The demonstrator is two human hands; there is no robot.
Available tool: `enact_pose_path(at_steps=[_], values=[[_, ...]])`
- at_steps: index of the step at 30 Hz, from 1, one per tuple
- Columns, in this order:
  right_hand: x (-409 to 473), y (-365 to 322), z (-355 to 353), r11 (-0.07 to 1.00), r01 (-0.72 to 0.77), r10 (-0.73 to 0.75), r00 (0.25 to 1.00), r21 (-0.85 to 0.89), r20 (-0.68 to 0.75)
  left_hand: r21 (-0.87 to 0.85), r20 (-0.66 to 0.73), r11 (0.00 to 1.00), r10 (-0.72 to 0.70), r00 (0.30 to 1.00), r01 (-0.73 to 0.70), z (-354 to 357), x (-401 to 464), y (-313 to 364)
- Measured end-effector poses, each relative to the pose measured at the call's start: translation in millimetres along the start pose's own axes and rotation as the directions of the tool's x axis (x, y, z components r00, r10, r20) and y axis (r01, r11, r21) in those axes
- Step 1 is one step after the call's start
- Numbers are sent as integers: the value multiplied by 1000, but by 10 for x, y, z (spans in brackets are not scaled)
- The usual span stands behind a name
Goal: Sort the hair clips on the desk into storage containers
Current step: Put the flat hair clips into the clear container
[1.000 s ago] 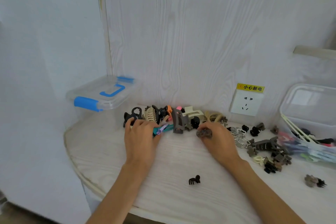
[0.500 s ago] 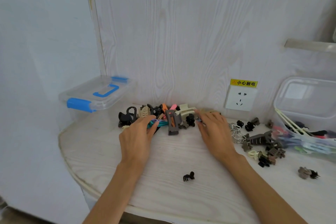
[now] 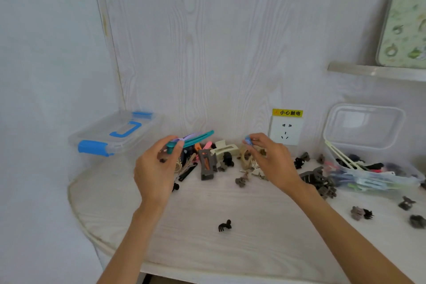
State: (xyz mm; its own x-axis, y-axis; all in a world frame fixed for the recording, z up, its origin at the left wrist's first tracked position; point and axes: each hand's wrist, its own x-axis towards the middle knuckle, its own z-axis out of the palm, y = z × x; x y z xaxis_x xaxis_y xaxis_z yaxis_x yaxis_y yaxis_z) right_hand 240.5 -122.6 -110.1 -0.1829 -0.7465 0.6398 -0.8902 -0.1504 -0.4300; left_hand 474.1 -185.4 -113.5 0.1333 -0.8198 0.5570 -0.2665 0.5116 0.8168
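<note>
Head camera has both hands up off the pale wood-grain desk (image 3: pixel 207 249) now, and that's the change: a second ago they were pressed flat into the pile of mixed plastic hair clips (image 3: pixel 214 157) against the back wall, and now each one comes away with a catch. The left hand (image 3: pixel 156 170) is pinched around a bundle of long flat clips, teal and lilac (image 3: pixel 196 139), whose tips fan out toward the wall above the heap. The right hand (image 3: pixel 272 163) is closed finger-to-thumb on a small light-blue clip (image 3: pixel 248 140), lifted just clear of the beige and brown pieces below it. So the picking step looks done for this pair, and delivery comes next. Likely destination, by my read: the open clear tub at the right (image 3: pixel 368 168), which already holds long colourful clips. The clear lidded box with blue latches (image 3: pixel 110 134) at the left sits shut. Plenty remains: the central pile, a scatter of dark little claw clips (image 3: pixel 318 180) near the tub, and one lone black claw clip (image 3: pixel 224 226) in the foreground, unmoved since earlier.
</note>
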Motion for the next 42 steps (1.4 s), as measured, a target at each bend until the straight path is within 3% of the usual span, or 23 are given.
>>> enact_pose_path(at_steps=[2, 4, 9, 11, 13, 16, 19, 21, 24, 26, 28, 32, 35, 38, 42], values=[[-42, 68, -234, 999, -6, 3, 998, -41, -69, -231, 84, 972, -17, 996, 36, 174, -19, 205], [-116, 238, -529, 994, -59, 46, 990, -95, -136, -346, 203, 935, -5, 979, 77, 450, -89, 414], [-442, 901, -1271, 947, -259, 168, 905, -192, -390, -429, 462, 888, 58, 885, 166, 1367, -405, 820], [-603, 1215, -1480, 900, -321, 183, 891, -294, -415, -400, 483, 908, 96, 870, 122, 1731, -595, 954], [-735, 1465, -1598, 877, -331, 220, 921, -348, -320, -358, 488, 931, 120, 865, 73, 2042, -774, 1049], [-800, 1598, -1628, 885, -390, 354, 918, -255, -177, -309, 518, 951, 143, 843, 28, 2367, -965, 1130], [-865, 1687, -1605, 908, -353, 306, 926, -225, -219, -259, 533, 961, 221, 817, -92, 2587, -1139, 1190], [-927, 1712, -1582, 894, -414, 365, 895, -173, -258, -213, 558, 963, 258, 789, -165, 2706, -1228, 1203], [-971, 1690, -1574, 871, -457, 389, 866, -181, -314, -56, 690, 939, 281, 667, -339, 2842, -1283, 1195], [-964, 1636, -1591, 865, -426, 328, 880, -267, -343, 60, 799, 866, 257, 544, -497, 2852, -1262, 1235], [-935, 1575, -1590, 854, -394, 285, 900, -340, -329, 89, 843, 825, 236, 483, -558, 2788, -1211, 1260], [-833, 1368, -1476, 878, -333, 245, 930, -345, -273, 94, 820, 820, 258, 510, -565, 2483, -1037, 1152], [-731, 1163, -1276, 919, -240, 193, 965, -312, -176, 112, 783, 847, 247, 571, -519, 2070, -801, 937], [-618, 912, -980, 949, -157, 142, 987, -272, -74, 185, 707, 868, 208, 676, -460, 1564, -487, 570], [-450, 643, -504, 962, -23, 40, 998, -271, 56, 381, 492, 851, 144, 858, -361, 980, -100, 112]])
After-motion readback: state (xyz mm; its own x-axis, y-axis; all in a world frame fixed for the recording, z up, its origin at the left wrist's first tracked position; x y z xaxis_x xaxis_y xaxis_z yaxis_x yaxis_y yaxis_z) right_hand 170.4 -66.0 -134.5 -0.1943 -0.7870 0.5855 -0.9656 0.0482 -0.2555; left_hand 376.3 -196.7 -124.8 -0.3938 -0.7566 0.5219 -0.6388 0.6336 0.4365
